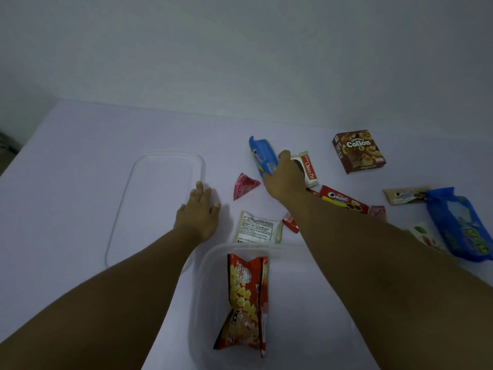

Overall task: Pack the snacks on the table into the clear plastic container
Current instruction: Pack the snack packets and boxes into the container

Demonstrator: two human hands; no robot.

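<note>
One red snack bag in clear container; right grip clasps blue packet; left flat, empty.

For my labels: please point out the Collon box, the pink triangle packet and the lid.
Collon box (358, 151), head view, middle of its top face.
Pink triangle packet (244, 185), head view, its middle.
Lid (128, 190), head view, left rim.

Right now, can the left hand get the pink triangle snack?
Probably yes. The left hand rests flat on the table, and the pink triangle snack lies just to its right with nothing between them.
</note>
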